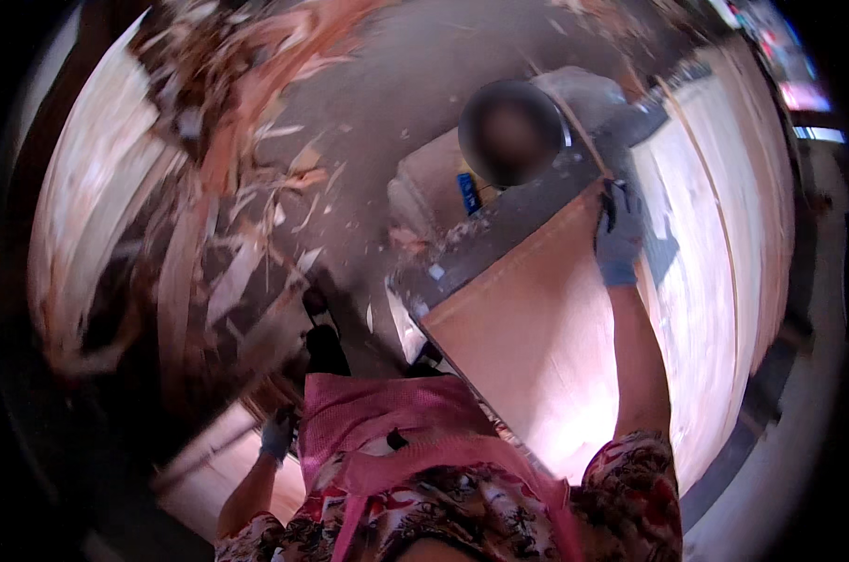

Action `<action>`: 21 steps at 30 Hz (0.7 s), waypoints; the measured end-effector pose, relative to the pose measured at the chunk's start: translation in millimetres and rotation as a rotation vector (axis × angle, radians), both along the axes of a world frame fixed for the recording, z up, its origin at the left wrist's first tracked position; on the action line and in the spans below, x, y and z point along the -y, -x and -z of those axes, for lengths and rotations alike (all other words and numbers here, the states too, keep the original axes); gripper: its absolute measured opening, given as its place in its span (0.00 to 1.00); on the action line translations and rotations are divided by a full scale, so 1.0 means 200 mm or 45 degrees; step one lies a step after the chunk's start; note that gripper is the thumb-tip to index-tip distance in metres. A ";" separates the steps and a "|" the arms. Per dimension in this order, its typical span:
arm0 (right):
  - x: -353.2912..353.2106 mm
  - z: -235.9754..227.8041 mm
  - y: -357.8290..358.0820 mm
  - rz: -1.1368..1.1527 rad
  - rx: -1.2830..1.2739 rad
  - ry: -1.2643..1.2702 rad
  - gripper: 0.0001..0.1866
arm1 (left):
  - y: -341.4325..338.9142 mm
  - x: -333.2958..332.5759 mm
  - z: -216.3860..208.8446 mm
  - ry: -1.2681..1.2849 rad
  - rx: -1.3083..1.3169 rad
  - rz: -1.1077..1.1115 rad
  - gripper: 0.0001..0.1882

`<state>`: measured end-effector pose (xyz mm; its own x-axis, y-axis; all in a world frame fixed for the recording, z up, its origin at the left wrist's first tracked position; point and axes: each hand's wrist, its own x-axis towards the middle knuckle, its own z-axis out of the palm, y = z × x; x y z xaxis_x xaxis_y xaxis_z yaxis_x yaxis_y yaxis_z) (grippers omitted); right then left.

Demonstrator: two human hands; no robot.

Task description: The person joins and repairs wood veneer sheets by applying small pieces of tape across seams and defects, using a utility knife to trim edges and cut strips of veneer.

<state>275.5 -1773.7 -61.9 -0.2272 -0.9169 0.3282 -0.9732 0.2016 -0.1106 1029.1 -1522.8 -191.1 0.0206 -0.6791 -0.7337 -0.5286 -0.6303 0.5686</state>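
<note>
At the right, my right hand (pixel 619 245) wears a grey glove with dark fingertips. It lies by the far right corner of a pale, thin wood veneer sheet (pixel 527 328), its fingers stretched forward rather than wrapped. The sheet lies on a dark table (pixel 462 262). Low at the left, my left hand (pixel 276 436), gloved too, hangs beside my pink apron (pixel 396 407). It is next to another pale wood sheet (pixel 220 468); its fingers are dark and small there, so I cannot make out whether they grip the edge.
Right of the table, large pale veneer sheets (pixel 724 272) are stacked. Torn veneer strips (pixel 228 169) and scraps litter the floor at the left, beside another stack (pixel 87 225). A small blue object (pixel 468 193) lies beyond the table, near a round blurred patch.
</note>
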 end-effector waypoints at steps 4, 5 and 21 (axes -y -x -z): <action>0.04 -0.05 -0.03 0.190 -0.004 -0.257 0.27 | -0.23 0.70 0.53 0.122 -0.068 0.019 0.14; 0.03 -0.04 -0.01 0.141 -0.098 -0.109 0.28 | -0.18 1.00 0.50 -0.138 -0.515 -0.485 0.14; 0.05 -0.17 -0.12 0.197 -0.108 -0.174 0.17 | 2.91 2.77 -0.83 1.716 -0.338 1.956 0.32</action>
